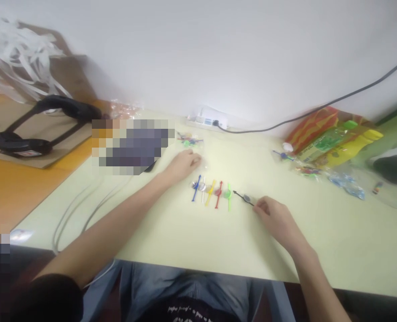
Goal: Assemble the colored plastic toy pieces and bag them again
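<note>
Your right hand (277, 220) pinches a black arrow-tipped plastic stick (247, 198); pale-green tabletop (218, 241) runs toward seven o'clock to its front edge (252, 275). Your left hand (182, 166) curls half-closed, contents unclear.

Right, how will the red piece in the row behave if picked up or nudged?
The red piece is probably light, being so slim. It looks fairly stiff, since it lies straight, though its thin ends might bend if squeezed. Nudged sideways, it would likely slide rather than roll, given its wider middle, and could bump the yellow piece or green piece close by.
</note>
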Available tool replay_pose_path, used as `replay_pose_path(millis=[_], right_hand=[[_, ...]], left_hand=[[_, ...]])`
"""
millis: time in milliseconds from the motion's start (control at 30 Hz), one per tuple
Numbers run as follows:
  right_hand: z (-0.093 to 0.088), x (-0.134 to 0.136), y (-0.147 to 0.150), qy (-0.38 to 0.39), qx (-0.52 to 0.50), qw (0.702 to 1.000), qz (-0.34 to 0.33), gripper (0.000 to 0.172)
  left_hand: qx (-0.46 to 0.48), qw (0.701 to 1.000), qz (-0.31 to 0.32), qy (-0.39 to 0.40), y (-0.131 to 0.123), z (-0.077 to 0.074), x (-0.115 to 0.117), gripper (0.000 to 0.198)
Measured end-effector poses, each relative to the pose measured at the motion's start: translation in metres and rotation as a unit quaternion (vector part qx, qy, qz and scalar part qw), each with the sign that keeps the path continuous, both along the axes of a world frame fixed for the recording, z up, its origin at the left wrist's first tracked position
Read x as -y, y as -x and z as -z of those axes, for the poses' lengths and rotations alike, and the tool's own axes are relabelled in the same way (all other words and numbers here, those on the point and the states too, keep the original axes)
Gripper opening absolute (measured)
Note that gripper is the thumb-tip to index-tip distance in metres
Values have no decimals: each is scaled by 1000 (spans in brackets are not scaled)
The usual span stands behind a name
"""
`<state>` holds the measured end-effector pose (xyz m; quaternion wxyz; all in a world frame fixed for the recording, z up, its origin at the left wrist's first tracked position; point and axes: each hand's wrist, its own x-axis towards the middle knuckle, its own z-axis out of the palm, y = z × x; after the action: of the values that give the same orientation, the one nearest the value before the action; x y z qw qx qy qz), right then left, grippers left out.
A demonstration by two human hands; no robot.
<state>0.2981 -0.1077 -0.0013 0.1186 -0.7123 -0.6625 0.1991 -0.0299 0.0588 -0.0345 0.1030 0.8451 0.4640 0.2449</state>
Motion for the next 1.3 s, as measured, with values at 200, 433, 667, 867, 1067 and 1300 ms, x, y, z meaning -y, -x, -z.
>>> replay_pose_path(millis=[200,433,667,867,1067,1300], right_hand=[[3,-3,0,-6,19,1000,-19,17],[8,-10,-10,-7,17,1000,-19,15],[-2,-46,-10,-104,-49,993,28,13],[-9,-104,29,-145,-280,946,-74,16],[12,-131,58,-114,-352,921,-121,23],[33,-131,57,-133,-331,929,-98,24]], left_hand=[[-39,999,11,-12,3,5,-3,38],[-140,990,7,-12,-5,-9,2,40],[-192,981,-8,10,-13,-15,6,46],[-202,978,-22,35,-20,-18,2,47],[-155,986,-63,8,-26,-11,-3,42],[-122,988,-97,-17,-25,-2,-7,47]])
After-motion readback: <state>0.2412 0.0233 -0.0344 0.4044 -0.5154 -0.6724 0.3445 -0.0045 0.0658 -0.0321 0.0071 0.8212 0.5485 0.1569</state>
